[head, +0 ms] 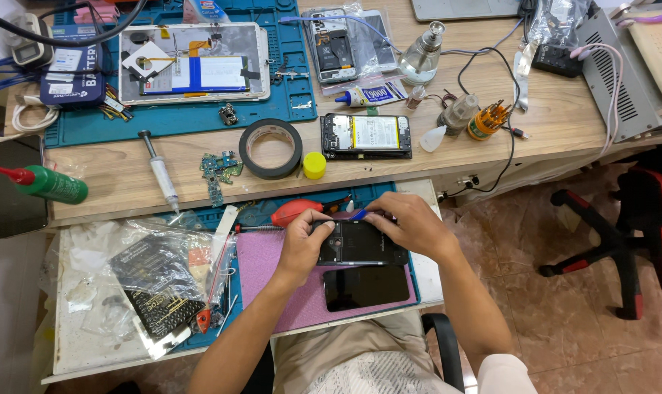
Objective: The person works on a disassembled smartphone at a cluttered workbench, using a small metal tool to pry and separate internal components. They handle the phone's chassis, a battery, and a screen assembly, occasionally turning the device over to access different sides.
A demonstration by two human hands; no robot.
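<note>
My left hand (304, 244) grips the left end of a black opened phone body (360, 244) that lies on a pink mat (272, 273) on a pull-out shelf. My right hand (411, 226) rests on the phone's top right edge and pinches a small blue tool (358, 214) at its upper edge. A black phone screen panel (366, 287) lies on the mat just below the phone body. A red blower bulb (294, 212) sits just above my left hand.
On the desk behind lie a black tape roll (271, 149), a yellow cap (315, 165), another opened phone (366, 136), an opened tablet (194, 62) on a blue mat, a syringe (161, 171), a green bottle (50, 184). Plastic bags (159, 281) lie left. A red-and-black chair (637, 233) stands right.
</note>
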